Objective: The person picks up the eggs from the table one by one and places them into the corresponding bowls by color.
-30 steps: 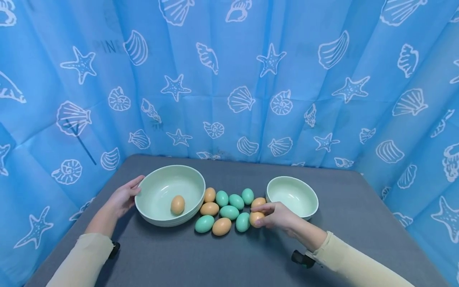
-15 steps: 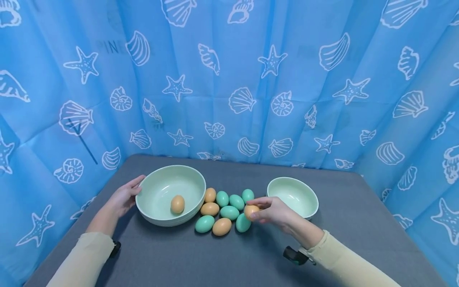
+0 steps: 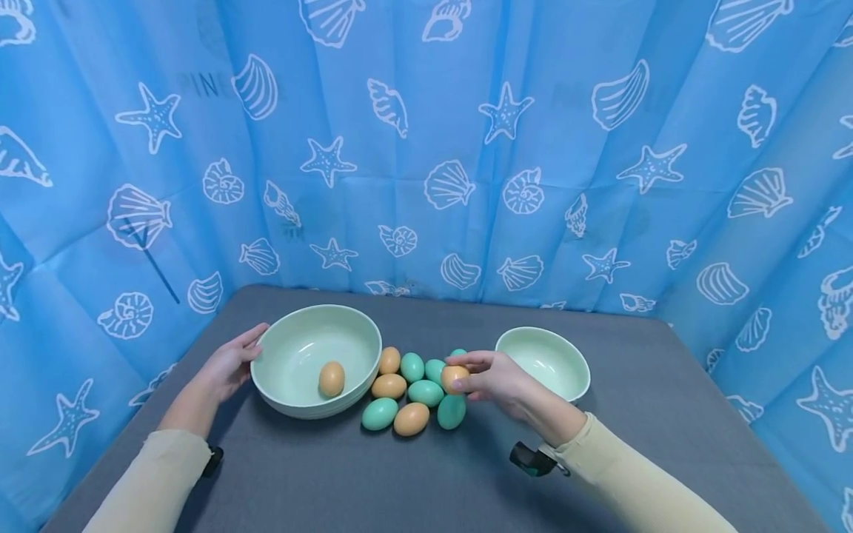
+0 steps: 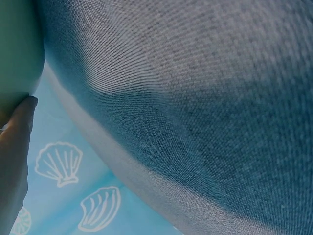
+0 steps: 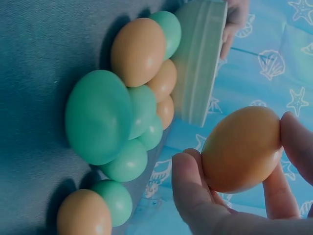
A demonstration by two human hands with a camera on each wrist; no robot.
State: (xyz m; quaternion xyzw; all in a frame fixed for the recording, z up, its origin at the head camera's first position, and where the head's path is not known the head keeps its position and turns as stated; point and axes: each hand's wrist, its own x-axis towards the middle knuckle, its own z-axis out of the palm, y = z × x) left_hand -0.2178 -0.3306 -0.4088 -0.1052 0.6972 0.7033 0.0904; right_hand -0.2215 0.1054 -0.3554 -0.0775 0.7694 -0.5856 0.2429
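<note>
My right hand [image 3: 503,385] pinches a brown egg [image 5: 242,149] between thumb and fingertips, raised over the right part of the egg group. Below it lie a green egg [image 5: 98,117] and other green and brown eggs, some partly covered by the hand in the head view. My left hand [image 3: 229,366] rests with fairly straight fingers against the left side of the large pale green bowl [image 3: 286,348]. One brown egg [image 3: 331,379] lies inside that bowl. In the left wrist view, a fingertip [image 4: 30,105] touches the outside of the bowl.
A smaller pale green bowl [image 3: 549,359] stands to the right, behind my right hand. Several loose eggs, such as a brown egg [image 3: 411,420], lie on the grey tablecloth [image 3: 346,474] between the bowls. A blue curtain [image 3: 413,148] hangs behind the table.
My right hand has lifted the brown egg off the right side of the group and carried it left and slightly farther back. My left hand and the large bowl have stayed in place.
</note>
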